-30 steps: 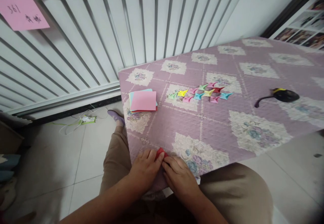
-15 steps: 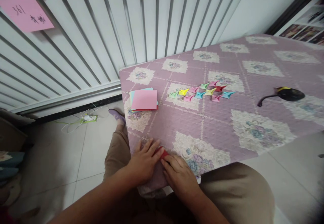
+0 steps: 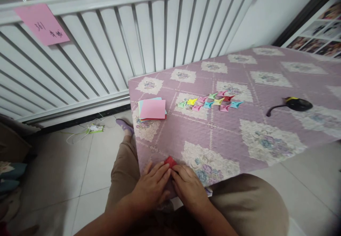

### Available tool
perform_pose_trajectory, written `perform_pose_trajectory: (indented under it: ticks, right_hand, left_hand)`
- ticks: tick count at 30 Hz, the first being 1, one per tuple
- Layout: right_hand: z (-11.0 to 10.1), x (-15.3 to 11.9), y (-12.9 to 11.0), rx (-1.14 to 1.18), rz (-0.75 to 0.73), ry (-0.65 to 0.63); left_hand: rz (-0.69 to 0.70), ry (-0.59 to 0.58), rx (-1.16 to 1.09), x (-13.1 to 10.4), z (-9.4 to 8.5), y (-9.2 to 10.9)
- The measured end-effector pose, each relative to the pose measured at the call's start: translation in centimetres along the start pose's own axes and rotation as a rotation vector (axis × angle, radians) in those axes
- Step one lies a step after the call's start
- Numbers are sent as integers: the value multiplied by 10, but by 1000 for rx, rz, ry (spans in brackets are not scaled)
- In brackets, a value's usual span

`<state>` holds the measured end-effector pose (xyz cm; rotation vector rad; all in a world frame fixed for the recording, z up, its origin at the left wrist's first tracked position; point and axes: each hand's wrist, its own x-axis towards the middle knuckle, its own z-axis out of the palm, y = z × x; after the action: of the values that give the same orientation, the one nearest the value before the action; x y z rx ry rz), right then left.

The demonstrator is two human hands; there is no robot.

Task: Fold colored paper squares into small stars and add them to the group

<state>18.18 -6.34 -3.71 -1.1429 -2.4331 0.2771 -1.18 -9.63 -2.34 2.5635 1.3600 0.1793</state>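
A small folded piece of red paper (image 3: 170,161) lies at the near left corner of the table, partly covered by my fingertips. From the left, my left hand (image 3: 153,183) presses its fingers onto the paper. My right hand (image 3: 188,185) has bent fingers together on the paper's near right edge. Both hands keep the paper against the cloth, and its lower part is hidden under them. Farther back, several small folded paper pieces (image 3: 207,104) in green, yellow, pink, blue and red stand in rows. A stack of coloured paper sheets (image 3: 153,108), pink on top, rests near the left edge.
A floral purple tablecloth (image 3: 229,129) covers the table. On the right lies a black object with a thin curved stem (image 3: 298,104). Behind the table is a white radiator (image 3: 149,33) with a pink note (image 3: 42,24). A power strip (image 3: 96,128) with cables sits on the floor.
My left fingers have drawn back toward me, so more of the red paper shows. My right hand stays at its edge. The view has tilted slightly upward.
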Motion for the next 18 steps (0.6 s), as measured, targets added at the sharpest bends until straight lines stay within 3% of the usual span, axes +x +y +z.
perform_pose_trajectory:
  ticks: [4,9,18]
  right_hand:
    - [1,-2,0,-20,-20,20]
    - [4,-9,3,-61,-54,92]
    - [-3,-26,6,-85,72,131]
  left_hand:
    - [-26,-92,31,-8,12,2]
    - [-22,-199,8,-9,6,0]
    - [-49,-170,-77,-8,5,-1]
